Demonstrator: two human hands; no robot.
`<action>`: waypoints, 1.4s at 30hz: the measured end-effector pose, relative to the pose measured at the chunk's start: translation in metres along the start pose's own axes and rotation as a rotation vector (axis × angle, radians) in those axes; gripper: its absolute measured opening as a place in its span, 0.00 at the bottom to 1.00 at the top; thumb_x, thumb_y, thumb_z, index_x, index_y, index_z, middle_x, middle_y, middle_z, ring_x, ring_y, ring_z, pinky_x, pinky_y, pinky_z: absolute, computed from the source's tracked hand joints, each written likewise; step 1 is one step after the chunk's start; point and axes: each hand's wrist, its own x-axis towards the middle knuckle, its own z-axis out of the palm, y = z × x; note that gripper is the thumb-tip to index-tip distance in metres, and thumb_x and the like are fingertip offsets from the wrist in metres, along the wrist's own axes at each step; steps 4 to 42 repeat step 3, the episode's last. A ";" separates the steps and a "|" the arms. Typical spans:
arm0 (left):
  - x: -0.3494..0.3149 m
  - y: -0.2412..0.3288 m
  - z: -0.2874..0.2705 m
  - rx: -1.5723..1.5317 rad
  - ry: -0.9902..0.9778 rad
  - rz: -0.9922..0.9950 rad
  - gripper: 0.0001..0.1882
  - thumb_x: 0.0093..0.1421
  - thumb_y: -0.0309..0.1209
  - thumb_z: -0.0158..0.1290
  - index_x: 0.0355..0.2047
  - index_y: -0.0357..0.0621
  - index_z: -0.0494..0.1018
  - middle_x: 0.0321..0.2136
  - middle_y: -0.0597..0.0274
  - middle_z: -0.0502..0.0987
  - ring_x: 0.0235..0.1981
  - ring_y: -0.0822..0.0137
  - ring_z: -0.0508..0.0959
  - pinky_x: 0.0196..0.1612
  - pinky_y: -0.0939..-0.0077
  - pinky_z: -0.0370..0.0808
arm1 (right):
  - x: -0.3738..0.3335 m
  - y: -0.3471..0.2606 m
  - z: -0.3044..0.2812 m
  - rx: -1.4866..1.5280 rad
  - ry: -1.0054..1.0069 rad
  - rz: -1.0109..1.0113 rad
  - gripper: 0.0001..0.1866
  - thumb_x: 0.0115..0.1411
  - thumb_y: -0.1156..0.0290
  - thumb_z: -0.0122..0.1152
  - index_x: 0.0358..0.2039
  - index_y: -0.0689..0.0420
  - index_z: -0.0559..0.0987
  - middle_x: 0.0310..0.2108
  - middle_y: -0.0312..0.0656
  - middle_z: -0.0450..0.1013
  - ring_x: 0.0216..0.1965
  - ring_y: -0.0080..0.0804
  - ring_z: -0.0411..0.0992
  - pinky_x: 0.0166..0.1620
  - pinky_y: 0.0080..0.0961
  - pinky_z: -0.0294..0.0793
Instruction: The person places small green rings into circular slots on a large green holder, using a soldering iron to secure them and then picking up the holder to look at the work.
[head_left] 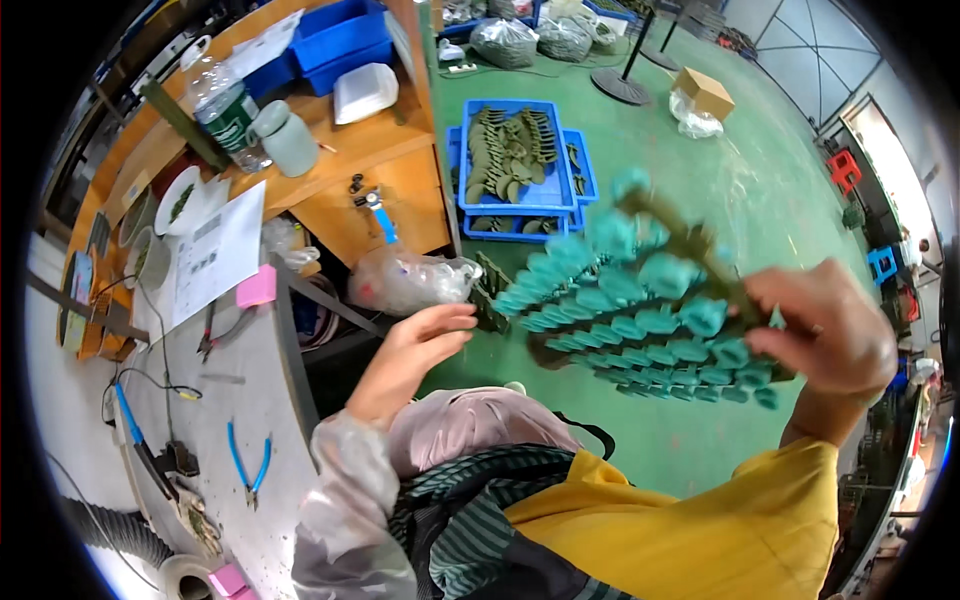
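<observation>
My right hand (825, 325) is closed around the olive-green edge of a rack-like piece (640, 310). Rows of small turquoise, cup-shaped parts cover it, slightly smeared by motion. It is held tilted above the floor, in front of my body. To its left, my left hand (420, 350) has its fingers stretched out. Its fingertips are close to a dark olive strip (488, 290) at the piece's left end; whether they touch is unclear. Just beyond that hand is a clear plastic bag (410, 278).
Blue trays (510, 155) with olive-green parts stand on the green floor ahead. On the left, a grey workbench (215, 420) bears blue-handled pliers (248, 465) and cables. Behind it, a wooden desk (370, 150) carries bottles and blue bins. A cardboard box (703, 93) lies farther off.
</observation>
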 end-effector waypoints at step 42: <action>-0.011 -0.002 -0.035 -0.004 0.034 -0.101 0.24 0.64 0.26 0.54 0.59 0.37 0.65 0.54 0.54 0.71 0.58 0.62 0.70 0.63 0.68 0.66 | -0.002 0.036 0.041 -0.205 -0.061 0.131 0.13 0.53 0.71 0.65 0.40 0.56 0.77 0.24 0.48 0.75 0.27 0.53 0.74 0.30 0.41 0.74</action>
